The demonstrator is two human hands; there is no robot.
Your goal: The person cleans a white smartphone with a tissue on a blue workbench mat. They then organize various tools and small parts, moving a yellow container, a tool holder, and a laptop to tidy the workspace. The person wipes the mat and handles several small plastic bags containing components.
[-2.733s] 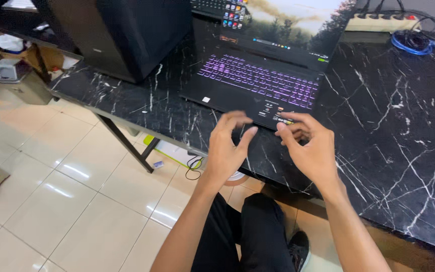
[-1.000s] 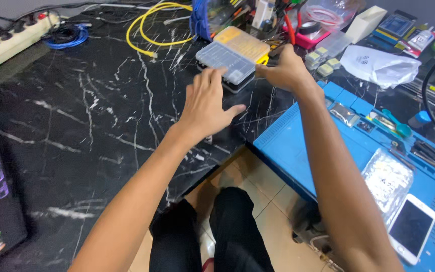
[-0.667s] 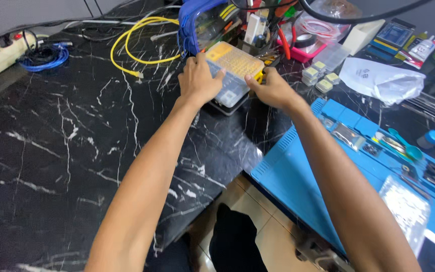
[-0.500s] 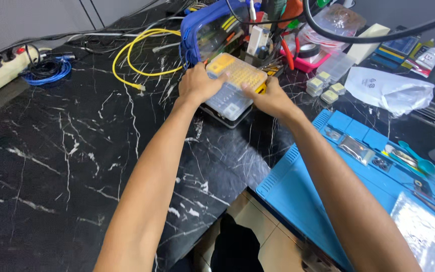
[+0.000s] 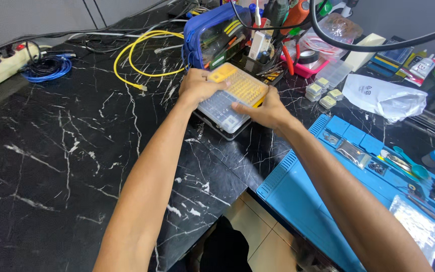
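Observation:
A flat screwdriver-bit case [image 5: 231, 98] with a clear lid and a yellow and grey insert lies on the black marble desk [image 5: 76, 151]. My left hand [image 5: 197, 86] grips its far left edge. My right hand [image 5: 260, 110] holds its near right side, fingers over the lid. Both forearms reach forward from the bottom of the view.
Behind the case stand a blue pouch [image 5: 212, 35] and a cluttered tool holder [image 5: 268, 55]. A yellow cable [image 5: 142, 55] and a blue cable coil [image 5: 46, 68] lie at the back left. A blue work mat [image 5: 348, 176] with small tools and a white bag [image 5: 383, 98] sit at right.
The view swung from the laptop to the right side of the desk. Both hands reached out and closed on the bit case, which they now hold.

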